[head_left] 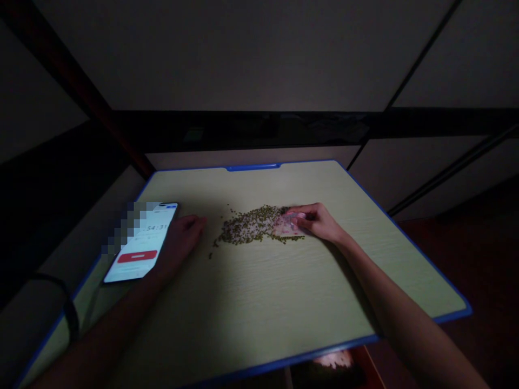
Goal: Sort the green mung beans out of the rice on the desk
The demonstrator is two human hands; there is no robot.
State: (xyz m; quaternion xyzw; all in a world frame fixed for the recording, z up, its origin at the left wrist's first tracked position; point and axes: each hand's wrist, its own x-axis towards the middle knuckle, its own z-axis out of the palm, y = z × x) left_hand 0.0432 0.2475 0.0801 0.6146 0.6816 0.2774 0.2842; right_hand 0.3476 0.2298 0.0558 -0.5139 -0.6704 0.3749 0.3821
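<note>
A spread pile of small green beans [247, 226], mixed with paler whitish grains, lies mid-table. At its right end my right hand [318, 221] pinches a thin, see-through plastic piece with pink print [286, 224], perhaps a small bag; its exact kind is unclear. Some beans lie beside and around this piece. My left hand [188, 233] rests on the table in shadow, left of the pile, its fingers curled with nothing visible in them. Beside that hand is a lit phone [140, 251] showing a timer and a red button; my left hand and forearm overlap its right edge.
The pale wooden tabletop [259, 292] has a blue rim, with a raised blue strip [253, 167] at the far edge. A dark cable [68, 302] hangs at the left. Cabinet panels [251, 59] stand behind. Stray beans [211, 255] lie left of the pile.
</note>
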